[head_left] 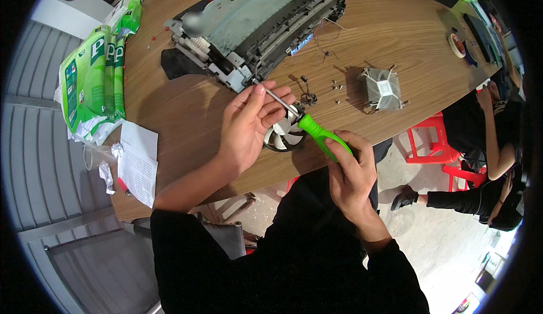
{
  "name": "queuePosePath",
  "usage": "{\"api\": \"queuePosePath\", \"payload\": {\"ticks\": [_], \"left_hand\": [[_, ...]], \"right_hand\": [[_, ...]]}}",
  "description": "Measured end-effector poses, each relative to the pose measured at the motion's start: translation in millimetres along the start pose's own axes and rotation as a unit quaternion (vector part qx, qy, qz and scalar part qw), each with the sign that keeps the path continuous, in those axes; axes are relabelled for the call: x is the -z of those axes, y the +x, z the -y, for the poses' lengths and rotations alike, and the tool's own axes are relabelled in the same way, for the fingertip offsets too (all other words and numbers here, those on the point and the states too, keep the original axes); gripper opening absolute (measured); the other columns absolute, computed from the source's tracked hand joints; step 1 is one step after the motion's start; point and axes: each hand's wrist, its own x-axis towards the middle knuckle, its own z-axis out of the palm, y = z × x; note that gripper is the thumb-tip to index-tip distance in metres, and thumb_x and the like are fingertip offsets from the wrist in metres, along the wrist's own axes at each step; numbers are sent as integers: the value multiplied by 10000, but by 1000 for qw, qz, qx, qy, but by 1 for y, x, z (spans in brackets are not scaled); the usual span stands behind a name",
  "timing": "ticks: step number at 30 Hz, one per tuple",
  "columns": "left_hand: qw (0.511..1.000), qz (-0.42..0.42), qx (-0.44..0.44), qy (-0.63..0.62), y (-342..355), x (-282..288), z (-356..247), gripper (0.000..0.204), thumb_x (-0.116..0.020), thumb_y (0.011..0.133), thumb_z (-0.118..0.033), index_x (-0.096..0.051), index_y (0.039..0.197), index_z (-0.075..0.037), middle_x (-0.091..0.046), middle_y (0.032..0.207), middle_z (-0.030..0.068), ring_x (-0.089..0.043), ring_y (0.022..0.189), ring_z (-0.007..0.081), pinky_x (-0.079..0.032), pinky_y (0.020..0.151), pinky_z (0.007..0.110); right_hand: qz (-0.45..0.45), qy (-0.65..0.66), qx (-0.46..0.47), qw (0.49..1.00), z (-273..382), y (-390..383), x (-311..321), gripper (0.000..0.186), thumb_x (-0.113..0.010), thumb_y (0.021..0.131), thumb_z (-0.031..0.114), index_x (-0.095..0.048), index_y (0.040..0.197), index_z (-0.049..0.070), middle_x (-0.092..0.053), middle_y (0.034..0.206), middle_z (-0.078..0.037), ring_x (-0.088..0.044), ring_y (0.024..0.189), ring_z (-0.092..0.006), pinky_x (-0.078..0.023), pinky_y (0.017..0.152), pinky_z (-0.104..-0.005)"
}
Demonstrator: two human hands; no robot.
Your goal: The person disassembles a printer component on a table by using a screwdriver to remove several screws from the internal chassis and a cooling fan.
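Gripping the green handle of a screwdriver (318,133), the right fingers (361,145) are closed around it, while the left fingers (275,108) curl about the shaft close to its tip; from here I can't tell whether they pinch it. Below the shaft, between both sets of fingers, lies a pale-bladed fan (291,139) on the desk (418,31). Just beyond the left fingers is the near corner of a grey-and-black machine chassis (249,23). Right of those fingers are black cables (309,98), then small screws (337,87), then a finned heatsink (386,88). Farther off, well to their left, stand green packages (87,85).
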Motion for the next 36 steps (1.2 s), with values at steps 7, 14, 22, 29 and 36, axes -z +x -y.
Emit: {"api": "queuePosePath", "payload": {"ticks": [7,14,22,29,36], "left_hand": [[1000,-7,0,-20,-1,0,-4,278,-486,1067,-206,-563,1237,0,-665,1213,180,-666,1137,268,-595,899,308],[1000,-13,5,-20,-3,0,-4,298,-498,1060,-201,-547,1277,-3,-665,1213,177,-663,1144,269,-593,892,302],[1000,-10,16,-1,1,0,-1,302,-505,1059,-218,-551,1266,-3,-663,1218,181,-666,1134,273,-593,887,306],[972,9,-74,221,-2,-6,-1,253,-556,1029,-168,-601,1165,41,-699,1104,176,-703,1003,234,-595,806,299],[676,163,-280,662,6,-41,-7,116,-784,801,-65,-703,855,-2,-702,798,109,-642,720,198,-506,642,320]], "right_hand": [[6,67,-36,997,5,1,-1,290,-726,818,-47,-721,1103,11,-613,1207,-200,-639,1073,-309,-513,907,-365],[-8,49,-29,998,0,-8,2,244,-723,837,-26,-725,1080,-7,-631,1191,-208,-640,1091,-321,-513,917,-373],[-31,75,-68,994,-9,-20,12,211,-697,872,-6,-712,1082,-17,-635,1184,-215,-642,1074,-314,-512,918,-371],[-173,279,-242,913,-39,-60,34,320,-617,975,160,-565,1227,-30,-652,1156,-192,-634,1033,-234,-507,885,-350],[-278,529,-421,683,-99,-90,60,370,-532,1013,399,-540,1205,82,-596,894,-52,-557,732,-131,-434,615,-255]]}}
